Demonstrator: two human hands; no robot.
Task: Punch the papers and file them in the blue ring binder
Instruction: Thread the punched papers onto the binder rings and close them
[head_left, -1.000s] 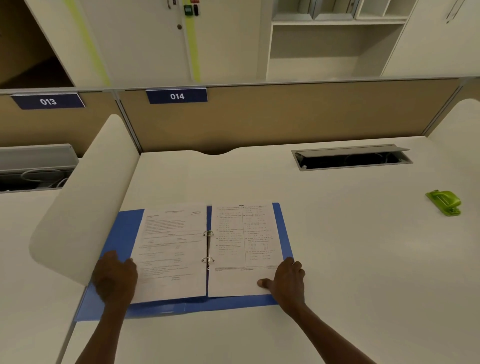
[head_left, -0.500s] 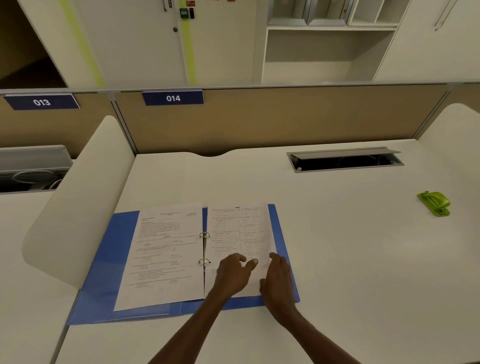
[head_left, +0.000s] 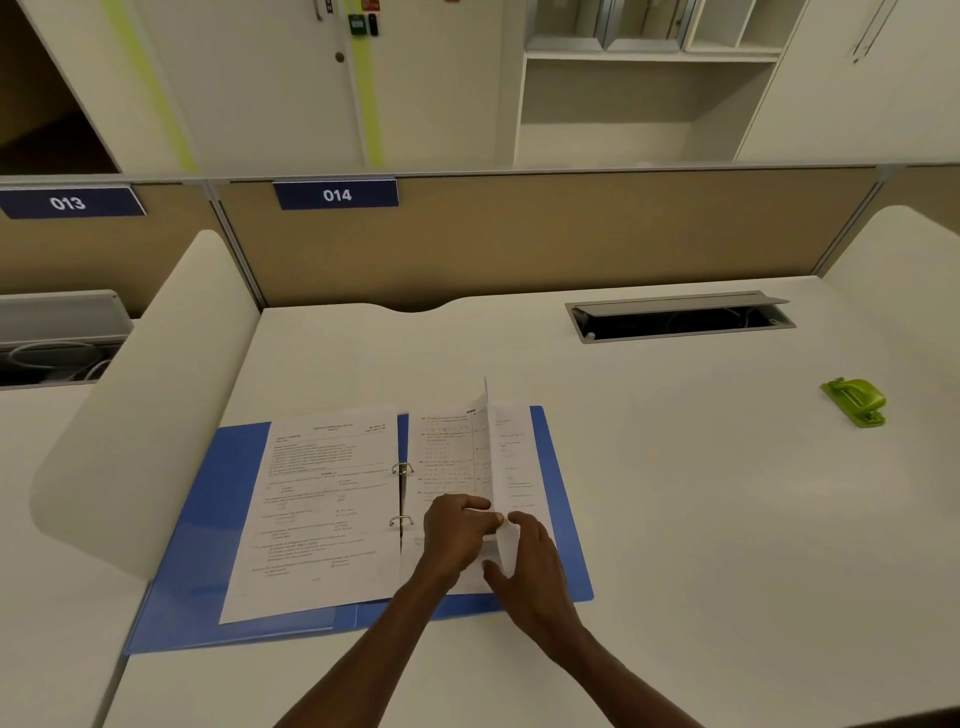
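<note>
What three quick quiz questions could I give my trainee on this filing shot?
1. True or false: the green hole punch lies inside the blue ring binder.
2. Which sheet is lifted? A) the left page B) the right-hand sheet C) none
3. Fill in: the label on the partition straight ahead reads ___.

Key:
1. False: it sits on the desk, far to the right, apart from the binder.
2. B: the left hand and right hand pinch its lower edge and turn it up.
3. 014.
</note>
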